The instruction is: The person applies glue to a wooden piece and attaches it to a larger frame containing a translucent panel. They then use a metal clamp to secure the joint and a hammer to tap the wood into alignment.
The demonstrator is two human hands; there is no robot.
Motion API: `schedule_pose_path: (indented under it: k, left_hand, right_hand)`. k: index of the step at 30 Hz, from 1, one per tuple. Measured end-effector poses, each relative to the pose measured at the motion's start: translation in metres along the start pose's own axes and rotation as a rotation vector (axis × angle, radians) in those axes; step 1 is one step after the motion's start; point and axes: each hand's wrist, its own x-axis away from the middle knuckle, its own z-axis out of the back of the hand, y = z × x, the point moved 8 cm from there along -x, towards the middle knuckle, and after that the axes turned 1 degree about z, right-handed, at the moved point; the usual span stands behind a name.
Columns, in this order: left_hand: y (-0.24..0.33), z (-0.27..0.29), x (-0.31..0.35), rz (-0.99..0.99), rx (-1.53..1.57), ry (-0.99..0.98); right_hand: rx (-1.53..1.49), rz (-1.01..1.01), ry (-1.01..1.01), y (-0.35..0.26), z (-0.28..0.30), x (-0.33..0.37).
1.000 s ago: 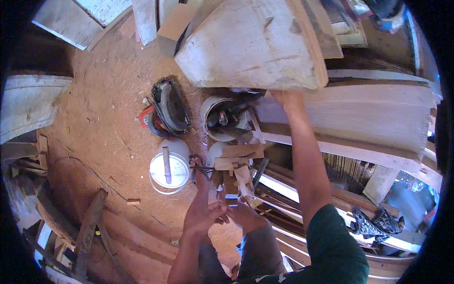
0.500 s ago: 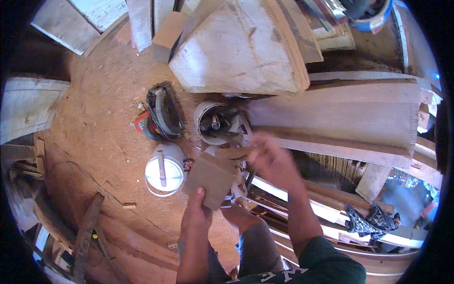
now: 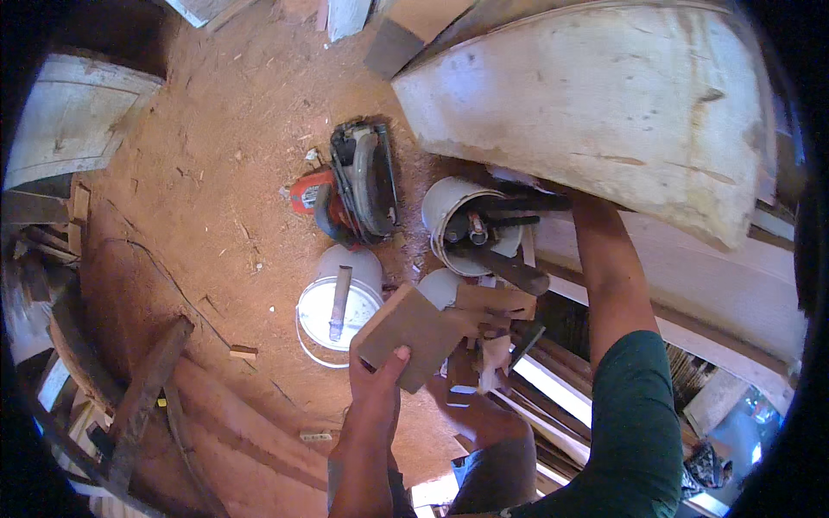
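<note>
My left hand (image 3: 380,380) is closed on a flat, square-edged wooden block (image 3: 413,332), with the thumb lying on its face. My right forearm (image 3: 609,268) reaches forward past a white bucket of tools (image 3: 442,203). The right hand itself is hidden under the edge of a large pale board (image 3: 587,95), so its fingers and anything in them do not show. Dark tool handles and a thick wooden handle (image 3: 505,266) stick out of the bucket toward that arm. Just beyond the block lie small wood pieces (image 3: 496,300).
A circular saw (image 3: 358,186) rests on the brown, dusty floor. By my left hand stands a lidded white bucket (image 3: 367,268) with a chisel-like tool (image 3: 340,302) on top. Long planks (image 3: 682,268) fill the right side. Curved timbers (image 3: 138,397) lean at left.
My right hand has moved forward and right from near the block to beneath the large board. My left hand still holds the block. The view has shifted, moving the floor objects rightward.
</note>
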Motion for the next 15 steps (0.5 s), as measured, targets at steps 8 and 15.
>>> schedule_pose_path:
  k: [8, 15]
  left_hand:
    - [-0.011, 0.011, -0.011, 0.086, -0.101, 0.006]
    - [-0.017, 0.005, -0.019, 0.095, -0.190, -0.027]
  right_hand:
    - [-0.035, 0.005, -0.041, -0.025, -0.023, -0.006]
    - [-0.053, -0.028, -0.043, -0.037, -0.044, 0.005]
